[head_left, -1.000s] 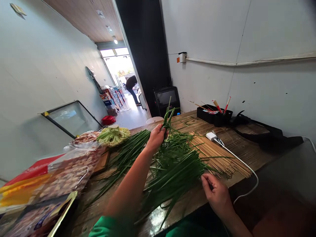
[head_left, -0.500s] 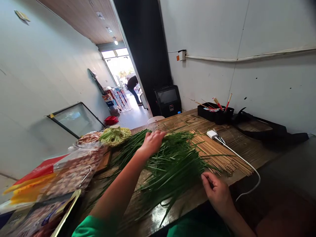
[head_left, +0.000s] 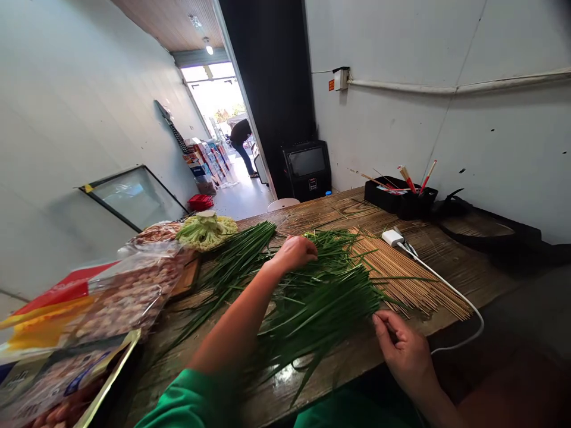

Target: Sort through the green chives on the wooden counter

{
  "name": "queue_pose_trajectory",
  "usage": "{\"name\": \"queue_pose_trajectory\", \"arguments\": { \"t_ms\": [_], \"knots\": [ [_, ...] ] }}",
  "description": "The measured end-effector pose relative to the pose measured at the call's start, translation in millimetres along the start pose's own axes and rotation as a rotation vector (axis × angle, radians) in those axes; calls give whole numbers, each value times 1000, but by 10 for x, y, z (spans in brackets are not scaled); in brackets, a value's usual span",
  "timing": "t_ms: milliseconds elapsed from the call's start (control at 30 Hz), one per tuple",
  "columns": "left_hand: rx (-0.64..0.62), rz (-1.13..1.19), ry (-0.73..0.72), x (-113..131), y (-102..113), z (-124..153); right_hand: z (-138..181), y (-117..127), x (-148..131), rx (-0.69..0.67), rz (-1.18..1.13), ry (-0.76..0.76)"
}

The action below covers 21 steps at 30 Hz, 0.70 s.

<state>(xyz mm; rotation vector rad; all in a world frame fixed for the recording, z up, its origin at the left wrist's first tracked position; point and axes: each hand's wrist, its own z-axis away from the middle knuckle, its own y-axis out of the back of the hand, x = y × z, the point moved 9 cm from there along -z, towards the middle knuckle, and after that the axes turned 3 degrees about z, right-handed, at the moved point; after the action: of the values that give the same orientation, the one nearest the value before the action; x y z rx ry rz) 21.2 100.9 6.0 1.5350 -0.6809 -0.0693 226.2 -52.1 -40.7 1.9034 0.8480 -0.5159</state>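
Long green garlic chives lie in a loose heap on the wooden table in front of me. My left hand reaches over the heap's far side with its fingers curled down. What those fingers hold, if anything, is hidden. At the right end of the nearer bunch, my right hand has thumb and forefinger pinched together. Its fingertips are by the chive ends, but I cannot make out what is between them. A separate bunch of chives lies to the left, beyond my left forearm. Thin bamboo skewers are spread right of the heap.
A white charger with its cable rests by the skewers. Behind it stands a black holder with sticks. On the left are a cauliflower, bagged meat and a dark food packet. A person bends over beyond the doorway.
My left hand has moved right over the heap, away from the left bunch of chives, which shows more fully. My right hand keeps its pinch by the chive ends. The view has shifted slightly.
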Motion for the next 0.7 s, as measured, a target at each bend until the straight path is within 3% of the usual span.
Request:
{"name": "queue_pose_trajectory", "arguments": {
  "t_ms": [200,533,700],
  "knots": [
    [88,-116,6,-19,-171,-181,10,0,29,-20,-14,-18],
    [24,-361,-53,264,-353,-371,-5,-49,60,-39,-14,-57],
    [75,-297,-43,296,-286,-360,-11,-46,59,-36,-11,-49]
  ]
}}
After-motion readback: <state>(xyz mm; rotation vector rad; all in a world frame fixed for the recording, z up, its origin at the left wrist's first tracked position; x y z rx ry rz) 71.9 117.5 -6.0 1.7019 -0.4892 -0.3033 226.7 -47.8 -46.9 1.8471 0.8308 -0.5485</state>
